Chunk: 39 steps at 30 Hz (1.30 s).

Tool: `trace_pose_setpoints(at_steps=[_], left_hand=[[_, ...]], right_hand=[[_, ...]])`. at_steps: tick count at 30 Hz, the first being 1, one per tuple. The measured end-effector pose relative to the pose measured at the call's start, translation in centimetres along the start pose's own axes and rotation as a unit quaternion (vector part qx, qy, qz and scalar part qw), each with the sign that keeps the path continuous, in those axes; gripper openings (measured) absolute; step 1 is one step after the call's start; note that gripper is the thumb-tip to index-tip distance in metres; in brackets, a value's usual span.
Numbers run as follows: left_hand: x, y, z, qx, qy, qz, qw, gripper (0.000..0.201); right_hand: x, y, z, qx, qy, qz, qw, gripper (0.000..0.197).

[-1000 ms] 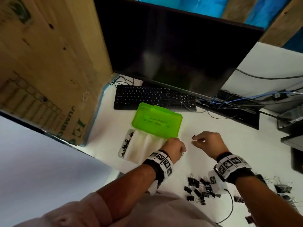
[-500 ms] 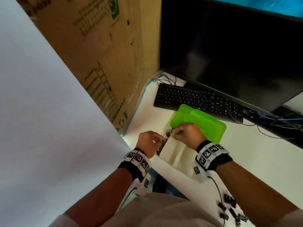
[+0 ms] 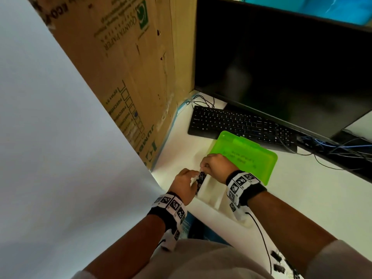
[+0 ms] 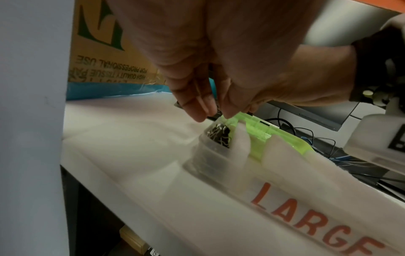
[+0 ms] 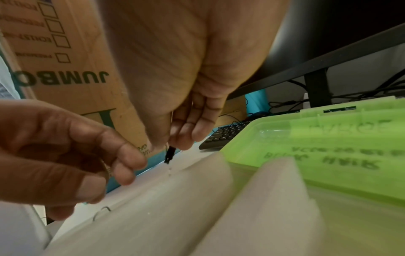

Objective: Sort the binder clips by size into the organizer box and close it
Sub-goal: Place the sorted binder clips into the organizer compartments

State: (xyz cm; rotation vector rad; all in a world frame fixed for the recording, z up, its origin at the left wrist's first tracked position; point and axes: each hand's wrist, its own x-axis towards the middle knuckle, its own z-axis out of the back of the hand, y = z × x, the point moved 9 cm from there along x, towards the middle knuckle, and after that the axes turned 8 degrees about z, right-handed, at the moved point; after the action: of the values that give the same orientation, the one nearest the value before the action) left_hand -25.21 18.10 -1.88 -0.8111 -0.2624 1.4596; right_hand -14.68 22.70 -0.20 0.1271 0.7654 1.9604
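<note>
- Since half a second ago, little has moved: both hands have stayed over the organizer box (image 3: 216, 195), at its left compartment.
- A small binder clip (image 5: 170, 154) is pinched by the right hand (image 3: 216, 165) above that compartment's clips (image 4: 219, 136).
- Whether anything is held by the curled left hand (image 3: 184, 185) cannot be told.
- Released off-centre, the clip could fall outside.
- Farther off, the green lid (image 3: 244, 157) lies open.
</note>
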Motion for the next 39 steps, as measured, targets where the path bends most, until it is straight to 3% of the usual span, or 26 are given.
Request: trace_pose_setpoints(at_steps=[5, 9, 13, 16, 18, 20, 24, 27, 29, 33, 36, 39], left_hand=[[0.1, 0.5, -0.2, 0.015, 0.006, 0.009, 1.000, 0.050], [0.4, 0.0, -0.9, 0.042, 0.015, -0.025, 0.999, 0.049], [0.3, -1.9, -1.3, 0.125, 0.016, -0.092, 0.988, 0.049], [0.1, -5.5, -1.4, 0.112, -0.031, -0.152, 0.982, 0.053], [-0.5, -8.8, -2.8, 0.091, -0.025, -0.185, 0.978, 0.051], [-1.5, -12.1, -5.6, 0.072, 0.026, -0.225, 0.971, 0.047], [-5.4, -16.3, -14.3, 0.093, 0.209, -0.286, 0.930, 0.033], [-8.7, -17.9, -19.8, 0.149, 0.300, -0.309, 0.890, 0.050], [-10.3, -18.3, -22.6, 0.184, 0.338, -0.309, 0.870, 0.071], [-11.7, -17.4, -26.4, 0.341, 0.341, -0.327, 0.813, 0.112], [-12.3, -16.9, -27.7, 0.366, 0.332, -0.327, 0.806, 0.114], [-12.1, -16.9, -27.9, 0.315, 0.311, -0.309, 0.842, 0.092]], right_hand=[[-0.1, -0.1, -0.2, -0.019, -0.002, -0.018, 1.000, 0.021], [-0.3, 0.1, 0.4, -0.056, -0.013, -0.006, 0.998, 0.028], [-2.3, -0.3, 1.1, -0.045, -0.032, 0.017, 0.998, 0.029], [-5.9, -2.3, 2.0, -0.029, -0.051, 0.008, 0.998, 0.030], [-9.5, -4.8, 2.6, -0.006, -0.063, -0.023, 0.998, 0.027], [-13.9, -7.8, 3.1, 0.013, -0.072, -0.071, 0.995, 0.022], [-24.0, -13.3, 2.3, 0.023, -0.053, -0.193, 0.980, 0.021], [-31.2, -15.6, 1.2, 0.042, -0.056, -0.280, 0.957, 0.023], [-35.1, -15.9, -0.5, 0.071, -0.048, -0.318, 0.944, 0.035], [-38.7, -14.3, -6.3, 0.138, 0.008, -0.320, 0.937, 0.095], [-38.8, -13.8, -8.3, 0.156, -0.035, -0.321, 0.934, 0.114], [-37.6, -13.8, -8.9, 0.147, -0.075, -0.331, 0.929, 0.106]])
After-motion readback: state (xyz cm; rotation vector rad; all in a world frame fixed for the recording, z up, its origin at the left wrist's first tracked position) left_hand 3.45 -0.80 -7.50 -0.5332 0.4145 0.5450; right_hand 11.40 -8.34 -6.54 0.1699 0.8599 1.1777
